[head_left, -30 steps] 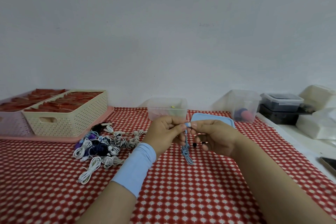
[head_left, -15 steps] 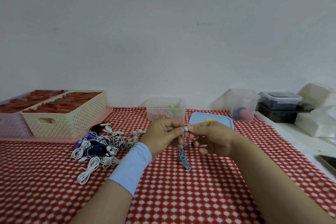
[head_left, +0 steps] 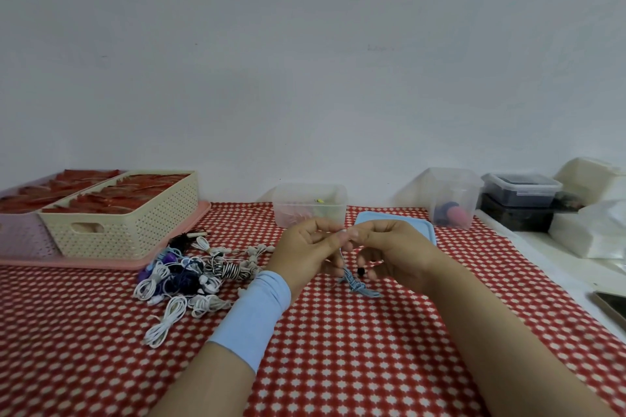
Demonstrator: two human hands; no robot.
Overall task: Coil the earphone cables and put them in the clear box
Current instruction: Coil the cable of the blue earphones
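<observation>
Left hand (head_left: 305, 252) and right hand (head_left: 389, 252) meeting above a red checked tablecloth (head_left: 338, 349), fingertips of both pinching a blue earphone cable (head_left: 357, 284) whose coiled bundle dangles below, clear box (head_left: 310, 205) just behind, pile of coiled earphones (head_left: 189, 276) to the left

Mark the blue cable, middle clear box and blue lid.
blue cable (head_left: 360, 288), head view, on the coiled bundle.
middle clear box (head_left: 298, 206), head view, on its front wall.
blue lid (head_left: 425, 228), head view, on its right corner.
</observation>
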